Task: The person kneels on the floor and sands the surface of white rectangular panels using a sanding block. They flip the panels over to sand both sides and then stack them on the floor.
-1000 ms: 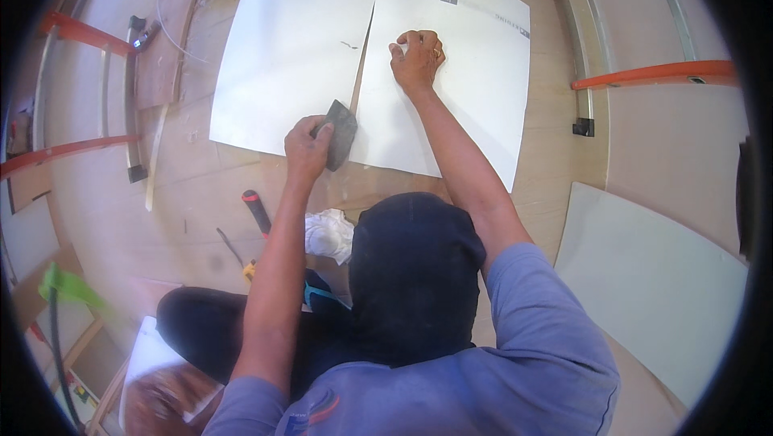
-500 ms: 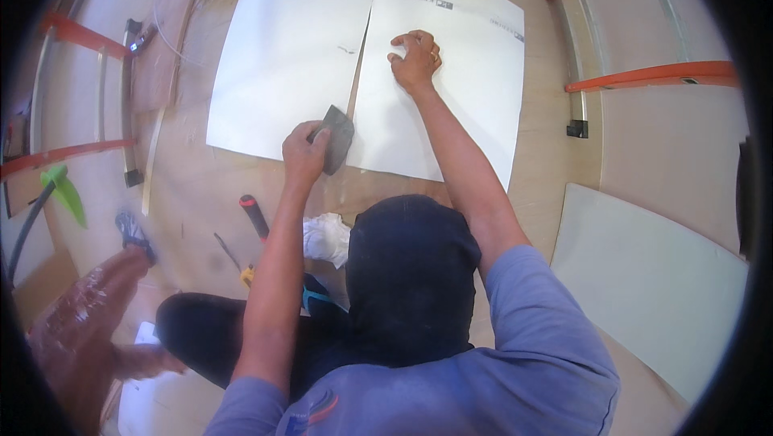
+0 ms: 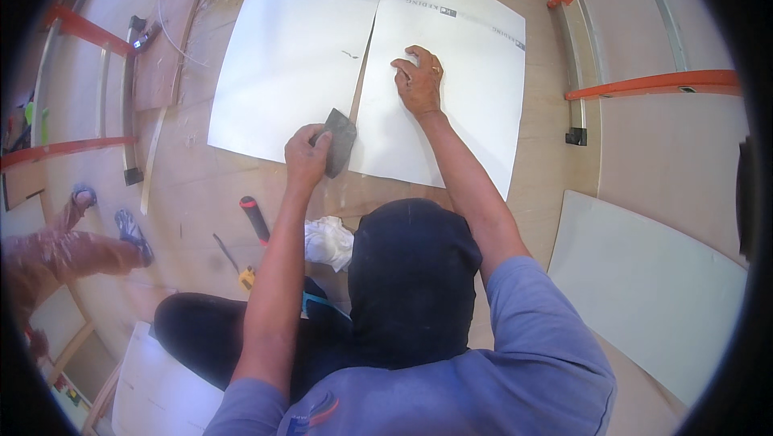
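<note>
My left hand grips a dark grey flat pad with a pointed end. The pad stands at the near end of the narrow gap between two white sheets, its tip over the left sheet. Fingers bent and apart, my right hand rests on the right sheet with nothing visible in it. The gap narrows away from me. Both sheets lie flat and carry dark printed marks near their far edges.
Near my left forearm lie a white cloth, a red-and-black handled tool and a yellow item. Orange-and-silver ladder frames flank both sides. A pale panel lies at right. Another person's legs are at left.
My right hand has shifted slightly toward me on the right sheet. The pad stays in almost the same place. The other person has moved farther left, and a green object there has left its spot.
</note>
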Tool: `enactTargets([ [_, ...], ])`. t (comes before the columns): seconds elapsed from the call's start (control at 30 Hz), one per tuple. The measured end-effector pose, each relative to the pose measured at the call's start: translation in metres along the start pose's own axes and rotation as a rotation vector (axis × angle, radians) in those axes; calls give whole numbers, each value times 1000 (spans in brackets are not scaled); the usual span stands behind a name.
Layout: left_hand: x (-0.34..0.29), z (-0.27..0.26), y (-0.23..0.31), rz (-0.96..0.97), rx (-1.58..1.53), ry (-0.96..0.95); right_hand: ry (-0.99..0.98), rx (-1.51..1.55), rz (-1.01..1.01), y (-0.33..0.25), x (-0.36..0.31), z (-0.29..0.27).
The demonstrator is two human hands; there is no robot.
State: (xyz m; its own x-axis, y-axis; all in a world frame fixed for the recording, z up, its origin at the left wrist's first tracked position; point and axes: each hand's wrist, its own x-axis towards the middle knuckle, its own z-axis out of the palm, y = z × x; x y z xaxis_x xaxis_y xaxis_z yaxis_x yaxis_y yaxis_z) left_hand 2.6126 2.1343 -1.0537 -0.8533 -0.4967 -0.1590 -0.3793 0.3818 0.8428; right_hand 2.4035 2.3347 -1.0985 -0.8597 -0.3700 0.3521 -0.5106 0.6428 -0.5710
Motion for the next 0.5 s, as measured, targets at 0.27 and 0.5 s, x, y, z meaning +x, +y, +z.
enactTargets([
  [0.27, 1, 3, 15, -83, -7, -21, 40, 73, 40, 10, -2, 1],
  [0.5, 2, -1, 5, -50, 16, -12, -37, 16, -4, 3, -4, 1],
])
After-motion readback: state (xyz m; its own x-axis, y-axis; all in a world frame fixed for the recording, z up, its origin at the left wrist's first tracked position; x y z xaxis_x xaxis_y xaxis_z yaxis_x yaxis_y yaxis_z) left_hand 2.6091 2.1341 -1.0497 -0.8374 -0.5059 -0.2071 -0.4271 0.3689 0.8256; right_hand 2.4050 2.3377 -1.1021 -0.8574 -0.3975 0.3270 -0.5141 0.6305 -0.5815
